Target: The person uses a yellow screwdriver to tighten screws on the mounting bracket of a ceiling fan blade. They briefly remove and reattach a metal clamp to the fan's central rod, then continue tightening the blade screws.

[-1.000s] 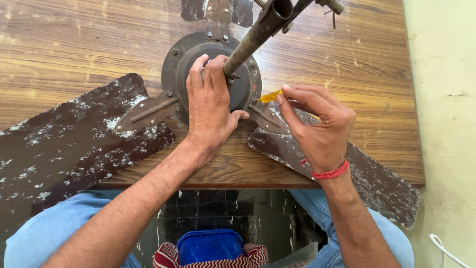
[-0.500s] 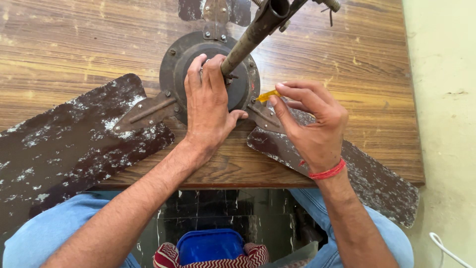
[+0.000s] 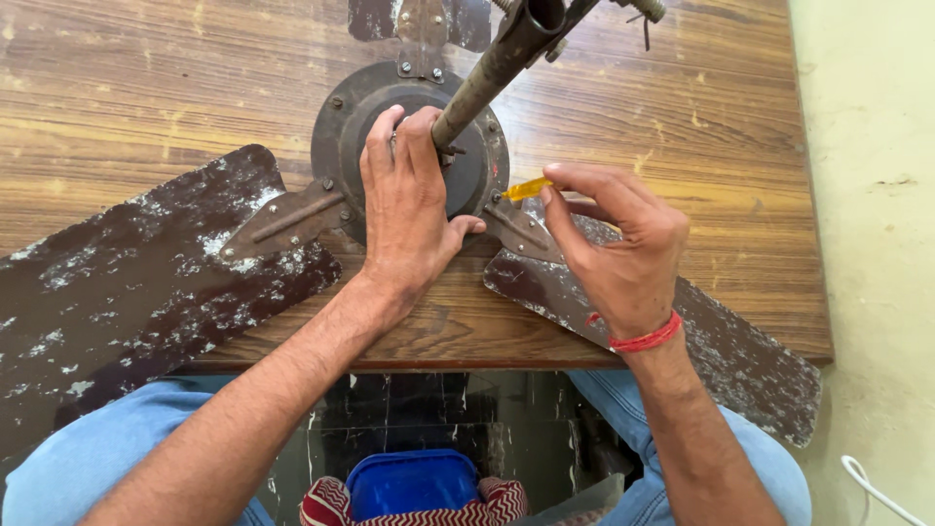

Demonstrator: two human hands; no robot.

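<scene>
Right hand [image 3: 623, 253] shifted slightly with screwdriver [image 3: 527, 188]; left hand [image 3: 409, 209] steadies fan hub [image 3: 341, 127].

Single head cam; looks steeply down, close over wooden table [image 3: 146, 88]; no 2nd view.

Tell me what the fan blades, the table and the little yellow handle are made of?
The fan blades look like metal, with dark brown paint flaking to pale patches. The table looks like wood or wood-print laminate, glossy, with streaky grain. The yellow handle, in the right hand, looks like see-through plastic.
</scene>
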